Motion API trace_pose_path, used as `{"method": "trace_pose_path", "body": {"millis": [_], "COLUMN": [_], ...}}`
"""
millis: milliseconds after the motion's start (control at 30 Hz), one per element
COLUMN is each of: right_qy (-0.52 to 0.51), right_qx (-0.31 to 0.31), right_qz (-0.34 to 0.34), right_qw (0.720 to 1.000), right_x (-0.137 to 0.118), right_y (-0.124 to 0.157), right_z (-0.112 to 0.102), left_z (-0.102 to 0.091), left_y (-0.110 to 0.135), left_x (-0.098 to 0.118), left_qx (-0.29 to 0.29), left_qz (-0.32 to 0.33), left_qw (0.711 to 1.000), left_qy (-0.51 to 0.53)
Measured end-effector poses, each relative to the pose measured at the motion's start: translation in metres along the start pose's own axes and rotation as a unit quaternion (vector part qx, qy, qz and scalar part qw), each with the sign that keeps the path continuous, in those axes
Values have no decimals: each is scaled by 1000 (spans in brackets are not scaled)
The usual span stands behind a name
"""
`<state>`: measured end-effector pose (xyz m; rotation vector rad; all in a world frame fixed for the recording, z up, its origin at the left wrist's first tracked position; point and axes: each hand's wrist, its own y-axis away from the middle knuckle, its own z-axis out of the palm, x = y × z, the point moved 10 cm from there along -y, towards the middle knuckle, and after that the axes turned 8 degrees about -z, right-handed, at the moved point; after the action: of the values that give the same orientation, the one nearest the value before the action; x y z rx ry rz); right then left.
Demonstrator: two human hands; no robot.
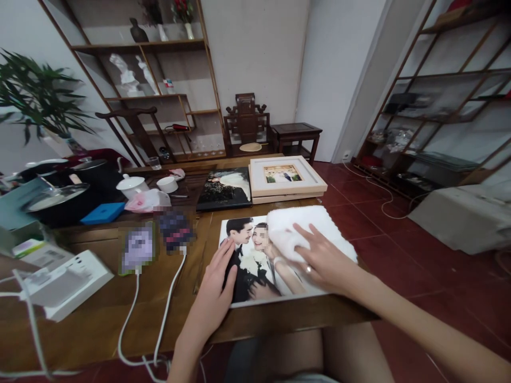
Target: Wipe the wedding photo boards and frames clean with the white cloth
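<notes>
A large wedding photo print (255,276) lies flat on the wooden table (99,314) right in front of me. My left hand (217,290) rests flat on the print's left edge, fingers stretched out. My right hand (323,260) presses a white cloth (307,229) onto the print's upper right part, fingers spread over it. The cloth covers that corner of the picture.
Behind the print lie a dark photo album (226,189) and a stack of white-framed pictures (285,178). To the left are two phones on white charging cables (138,247), a white power strip (66,282), cups, pots and a blue box (102,213). Shelves stand behind and to the right.
</notes>
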<state>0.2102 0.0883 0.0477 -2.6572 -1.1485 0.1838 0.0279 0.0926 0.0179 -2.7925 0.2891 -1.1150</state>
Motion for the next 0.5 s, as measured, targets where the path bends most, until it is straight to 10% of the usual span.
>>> {"method": "trace_pose_path", "body": {"millis": [267, 500], "right_qy": [-57, -48], "right_qx": [-7, -7], "right_qz": [-47, -14], "right_qw": [997, 999], "right_x": [-74, -17], "right_y": [64, 22], "right_z": [-12, -14], "left_z": [1, -1], "left_y": [-2, -2], "left_x": [2, 5], "left_qx": [-3, 4], "left_qz": [9, 22], "left_qw": [1000, 1000], "left_qy": [-9, 5]}}
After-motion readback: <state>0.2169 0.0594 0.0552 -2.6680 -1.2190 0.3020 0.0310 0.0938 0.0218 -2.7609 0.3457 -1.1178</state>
